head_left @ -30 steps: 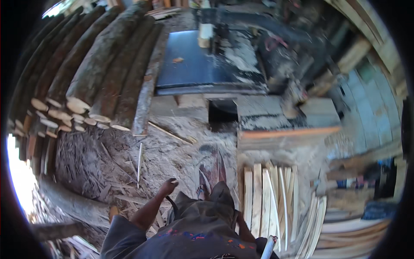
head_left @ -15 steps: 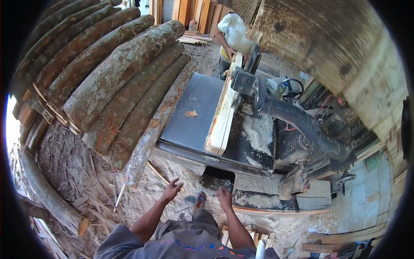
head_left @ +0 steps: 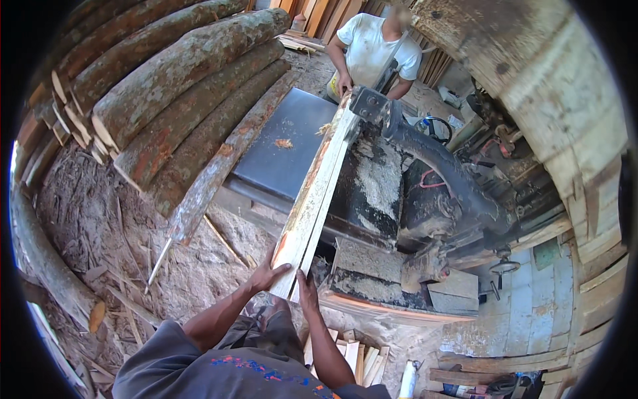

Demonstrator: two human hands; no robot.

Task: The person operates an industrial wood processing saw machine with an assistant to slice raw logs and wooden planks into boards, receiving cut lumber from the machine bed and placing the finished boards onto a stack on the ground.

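Note:
A long sawn timber (head_left: 300, 225) with bark along its left side lies across the dark metal saw table (head_left: 272, 149), its near end jutting past the table's front edge. A dark lengthwise cut splits off a narrower strip (head_left: 327, 207) on its right. My left hand (head_left: 264, 274) grips the timber's near end from the left, thumb on top. From the right, my right hand (head_left: 306, 291) is closed against the strip's end. The saw's dark guide block (head_left: 367, 105) stands over the far part, where a co-worker's hand (head_left: 343, 84) touches the timber.
Bark-covered logs (head_left: 193, 63) are piled left of the table. A curved machine arm (head_left: 435, 159) and sawdust (head_left: 377, 176) are on the right. Cut wood pieces (head_left: 359, 359) lie by my right forearm. A large board (head_left: 525, 73) crosses the upper right. The co-worker (head_left: 372, 50) stands beyond the saw.
The timber has come toward me, past the table's near edge. My hands, apart and holding nothing before, have closed on its near end. The co-worker has moved closer to the saw.

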